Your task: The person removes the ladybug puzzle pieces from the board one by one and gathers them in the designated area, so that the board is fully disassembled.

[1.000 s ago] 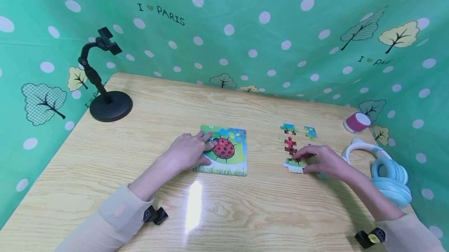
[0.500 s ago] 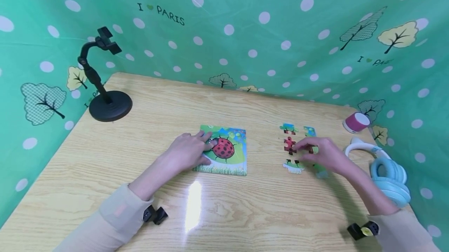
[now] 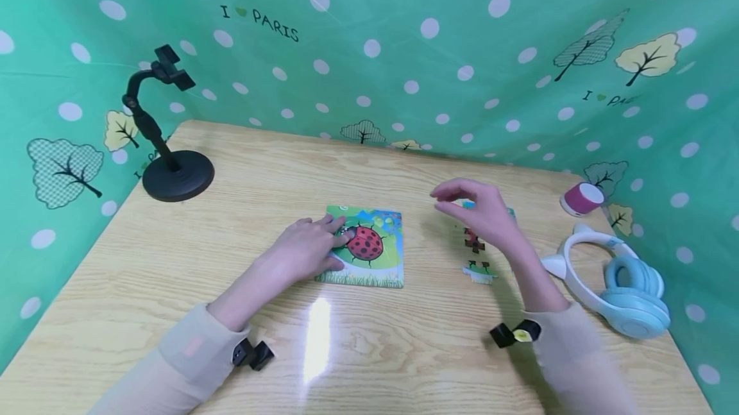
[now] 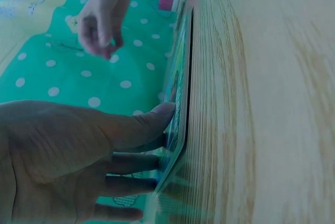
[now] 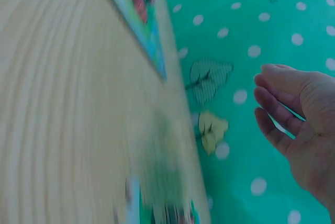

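My left hand (image 3: 303, 249) rests on the left part of a flat ladybug puzzle board (image 3: 388, 278), fingers spread and straight. In the left wrist view its thumb (image 4: 157, 116) lies against the board's face near the edge. My right hand (image 3: 482, 213) is raised over the table between the board and the loose jigsaw pieces. Its fingers are loosely bent towards the thumb, and nothing shows between them in the right wrist view. Below it lie a red ladybug piece (image 3: 475, 242) and a grass-edged piece (image 3: 479, 275); further pieces behind are partly hidden by the hand.
Light blue headphones (image 3: 637, 315) and a pink-and-white cylinder (image 3: 583, 199) sit at the right edge of the wooden table (image 3: 381, 351). A black phone stand (image 3: 179, 177) is at the back left. A green dotted cloth (image 3: 346, 17) hangs behind.
My right hand has left the jigsaw pieces, lifting and moving left and away from me. My left hand has stayed on the board. The head view has shifted slightly.
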Available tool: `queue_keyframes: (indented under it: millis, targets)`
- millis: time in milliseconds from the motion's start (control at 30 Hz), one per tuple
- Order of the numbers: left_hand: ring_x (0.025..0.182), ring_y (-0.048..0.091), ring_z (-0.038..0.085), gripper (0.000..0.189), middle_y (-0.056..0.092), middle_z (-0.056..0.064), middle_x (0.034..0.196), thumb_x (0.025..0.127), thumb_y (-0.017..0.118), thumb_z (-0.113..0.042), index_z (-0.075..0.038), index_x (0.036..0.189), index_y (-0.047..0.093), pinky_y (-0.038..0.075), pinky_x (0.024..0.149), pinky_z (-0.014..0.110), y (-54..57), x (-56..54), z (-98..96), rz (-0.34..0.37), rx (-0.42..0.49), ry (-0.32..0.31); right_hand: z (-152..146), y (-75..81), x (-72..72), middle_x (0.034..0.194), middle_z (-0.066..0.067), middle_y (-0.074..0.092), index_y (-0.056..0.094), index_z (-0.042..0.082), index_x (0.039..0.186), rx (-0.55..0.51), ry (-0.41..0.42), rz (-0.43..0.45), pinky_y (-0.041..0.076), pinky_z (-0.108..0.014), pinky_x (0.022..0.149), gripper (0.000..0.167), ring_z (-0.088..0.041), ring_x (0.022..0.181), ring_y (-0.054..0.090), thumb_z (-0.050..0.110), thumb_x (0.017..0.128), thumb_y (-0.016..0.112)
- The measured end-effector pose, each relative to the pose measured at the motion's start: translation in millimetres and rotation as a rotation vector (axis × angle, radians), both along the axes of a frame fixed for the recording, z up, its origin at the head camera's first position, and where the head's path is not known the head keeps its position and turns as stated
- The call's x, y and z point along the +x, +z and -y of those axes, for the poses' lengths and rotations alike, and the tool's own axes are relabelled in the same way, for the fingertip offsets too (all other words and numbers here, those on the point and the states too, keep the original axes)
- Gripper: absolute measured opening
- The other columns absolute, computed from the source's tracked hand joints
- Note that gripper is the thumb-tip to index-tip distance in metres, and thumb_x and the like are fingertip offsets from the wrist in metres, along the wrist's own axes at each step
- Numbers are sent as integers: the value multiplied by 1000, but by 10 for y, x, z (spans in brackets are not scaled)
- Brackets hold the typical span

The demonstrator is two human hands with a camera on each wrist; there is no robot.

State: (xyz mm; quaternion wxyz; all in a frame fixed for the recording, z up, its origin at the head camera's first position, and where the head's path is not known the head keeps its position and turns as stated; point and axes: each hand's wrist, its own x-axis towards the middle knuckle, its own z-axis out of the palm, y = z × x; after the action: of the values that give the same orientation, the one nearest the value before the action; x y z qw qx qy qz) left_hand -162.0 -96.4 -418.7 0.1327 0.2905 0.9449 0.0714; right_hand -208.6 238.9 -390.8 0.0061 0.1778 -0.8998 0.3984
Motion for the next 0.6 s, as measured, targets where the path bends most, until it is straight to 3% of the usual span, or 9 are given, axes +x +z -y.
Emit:
queue_keyframes:
  millis: [300,433,600]
  targets:
    - [152,38,40,68,40,15,164,90,74,-47,-18,149,56,35,122,62,-11,-10,-11,-14,19,1,553,-24,-139,116,-3,77,74,14,118,-166,95,1,59,-29,93,23,-16,104,71,17,95,75]
    - [151,41,41,69,42,16,162,89,76,-47,-18,148,57,36,121,62,-18,-19,-11,-26,20,-4,762,-75,-197,117,-6,76,72,8,122,-171,131,26,60,-39,96,27,-19,106,72,15,96,73]
    - [149,44,40,70,46,16,160,86,78,-47,-17,147,59,38,120,62,-27,-15,-29,-60,20,-4,925,-184,-214,123,-7,75,68,11,129,-131,161,104,60,-41,99,28,-20,112,71,15,101,66]
